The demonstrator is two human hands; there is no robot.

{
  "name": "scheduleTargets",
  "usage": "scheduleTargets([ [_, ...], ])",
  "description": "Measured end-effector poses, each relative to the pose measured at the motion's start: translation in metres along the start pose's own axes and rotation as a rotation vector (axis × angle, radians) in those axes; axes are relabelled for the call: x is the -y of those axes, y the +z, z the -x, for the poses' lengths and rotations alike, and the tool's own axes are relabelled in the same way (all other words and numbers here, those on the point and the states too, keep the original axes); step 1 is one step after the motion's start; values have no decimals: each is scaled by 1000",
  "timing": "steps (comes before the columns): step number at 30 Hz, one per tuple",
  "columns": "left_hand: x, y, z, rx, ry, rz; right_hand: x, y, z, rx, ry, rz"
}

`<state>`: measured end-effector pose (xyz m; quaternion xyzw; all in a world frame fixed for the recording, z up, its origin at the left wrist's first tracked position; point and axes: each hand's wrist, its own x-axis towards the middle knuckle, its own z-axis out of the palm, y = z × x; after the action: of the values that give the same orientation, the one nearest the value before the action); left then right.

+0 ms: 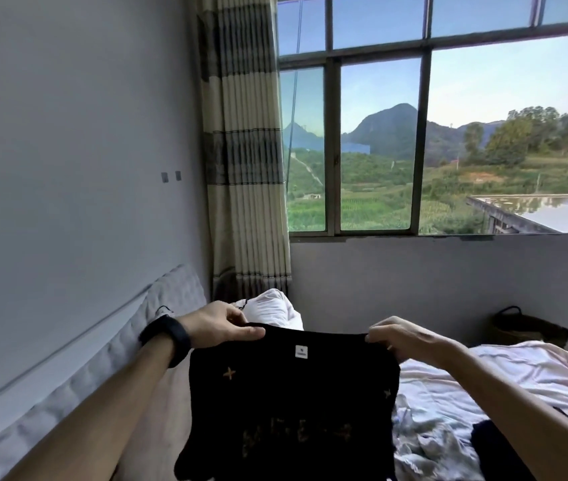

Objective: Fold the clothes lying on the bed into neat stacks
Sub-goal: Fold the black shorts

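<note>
A black shirt [289, 404] with small orange crosses and a white neck label hangs in the air in front of me, above the bed [456, 387]. My left hand [222, 324] pinches its top left edge between thumb and fingers. My right hand [400, 336] grips its top right edge. The shirt's lower part droops out of the bottom of the view. Behind it lie a crumpled white garment [272, 308], a pale patterned cloth [425, 442] and a dark garment [494, 449] on the light bedding.
A padded grey headboard [109, 345] runs along the left wall. A striped curtain [248, 161] hangs beside a large window [421, 133]. A dark basket [529, 329] stands on the floor by the far wall at the right.
</note>
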<state>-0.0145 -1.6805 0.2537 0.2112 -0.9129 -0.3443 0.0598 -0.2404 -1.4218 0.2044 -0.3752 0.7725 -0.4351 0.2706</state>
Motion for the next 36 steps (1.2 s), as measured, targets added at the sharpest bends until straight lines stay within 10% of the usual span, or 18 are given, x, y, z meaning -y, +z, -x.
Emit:
scheduleTargets([
  [7,40,-7,23,-108,106,64,-48,29,20,-355,-102,74],
  [15,9,14,22,-159,189,-126,-31,176,24,-15,-187,-97],
  [21,10,4,32,-368,201,-93,-27,239,8,-127,-211,164],
  [31,37,-36,56,-597,169,57,-34,229,14,-695,-469,381],
  [36,59,-49,63,-596,112,-32,-20,173,22,-621,-387,200],
])
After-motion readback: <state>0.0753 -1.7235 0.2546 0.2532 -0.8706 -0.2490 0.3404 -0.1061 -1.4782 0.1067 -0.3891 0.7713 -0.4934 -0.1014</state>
